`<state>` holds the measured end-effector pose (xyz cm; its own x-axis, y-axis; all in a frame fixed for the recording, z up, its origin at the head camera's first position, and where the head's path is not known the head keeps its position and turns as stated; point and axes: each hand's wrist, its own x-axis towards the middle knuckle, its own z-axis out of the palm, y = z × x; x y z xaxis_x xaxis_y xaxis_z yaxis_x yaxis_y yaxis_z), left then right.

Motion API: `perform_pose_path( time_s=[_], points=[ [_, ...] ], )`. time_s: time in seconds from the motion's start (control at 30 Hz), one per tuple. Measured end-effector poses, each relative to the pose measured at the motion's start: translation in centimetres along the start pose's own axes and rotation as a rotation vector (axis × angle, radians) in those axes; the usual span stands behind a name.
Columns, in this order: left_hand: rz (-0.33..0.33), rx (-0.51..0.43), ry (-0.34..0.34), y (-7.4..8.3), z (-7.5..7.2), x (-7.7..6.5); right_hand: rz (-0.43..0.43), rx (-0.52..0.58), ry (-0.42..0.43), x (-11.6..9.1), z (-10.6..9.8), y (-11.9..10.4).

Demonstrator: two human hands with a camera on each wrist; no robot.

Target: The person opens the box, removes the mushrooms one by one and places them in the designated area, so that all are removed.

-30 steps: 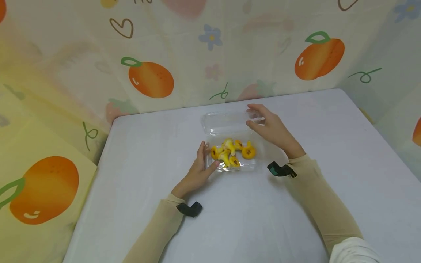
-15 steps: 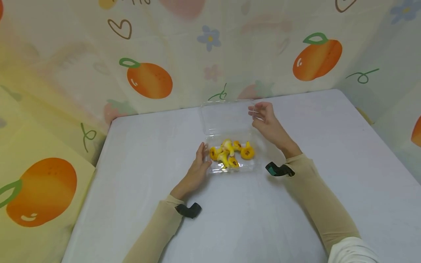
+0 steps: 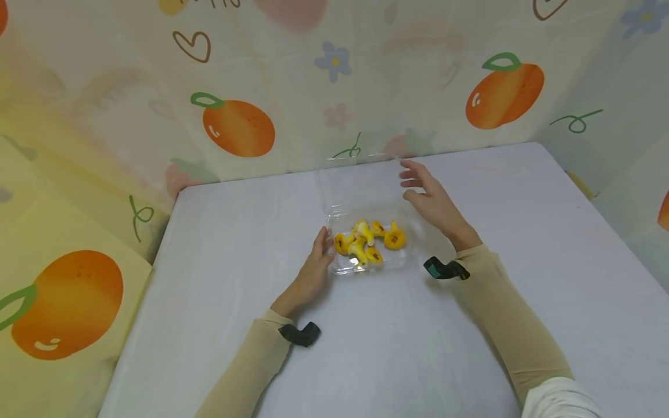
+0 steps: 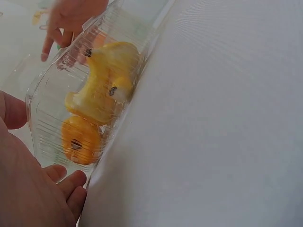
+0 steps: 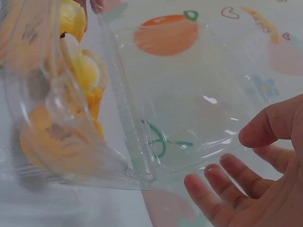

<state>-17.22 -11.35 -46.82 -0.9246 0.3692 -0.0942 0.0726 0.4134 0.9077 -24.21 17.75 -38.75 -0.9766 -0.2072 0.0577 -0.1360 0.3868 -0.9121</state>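
A clear plastic clamshell box [image 3: 345,270] sits on the table, holding several yellow mushroom-shaped pieces [image 3: 394,238] with dark marks on them. Its transparent lid [image 3: 360,183] stands raised at the back, hinged along the far edge. My left hand [image 3: 308,270] lies along the box's left end, fingers fairly straight; in the left wrist view its thumb and fingertips are beside the clear wall [image 4: 40,118]. At the lid's right edge is my right hand [image 3: 434,203], fingers spread and lightly bent. The right wrist view shows its thumb [image 5: 265,127] and fingers apart beside the lid's edge.
The table [image 3: 407,348] has a white cover. Behind it hangs a cloth [image 3: 292,75] printed with oranges, hearts and flowers, close to the raised lid. A yellowish printed cloth [image 3: 68,232] borders the left side.
The lid has swung up and back from lying lower behind the box. My right hand has moved slightly, its fingers now looser at the lid's edge. The left hand stays by the box.
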Motion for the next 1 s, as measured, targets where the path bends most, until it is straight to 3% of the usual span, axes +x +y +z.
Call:
perform_pose_path(
  time_s=[0.37, 1.0],
  points=[
    [-0.004, 0.001, -0.006, -0.1, 0.0, 0.0, 0.044, 0.041, -0.027, 0.3, 0.1, 0.5],
    [-0.013, 0.020, -0.004, -0.1, 0.0, 0.1, 0.200, -0.136, -0.166, 0.7, 0.3, 1.5]
  ],
)
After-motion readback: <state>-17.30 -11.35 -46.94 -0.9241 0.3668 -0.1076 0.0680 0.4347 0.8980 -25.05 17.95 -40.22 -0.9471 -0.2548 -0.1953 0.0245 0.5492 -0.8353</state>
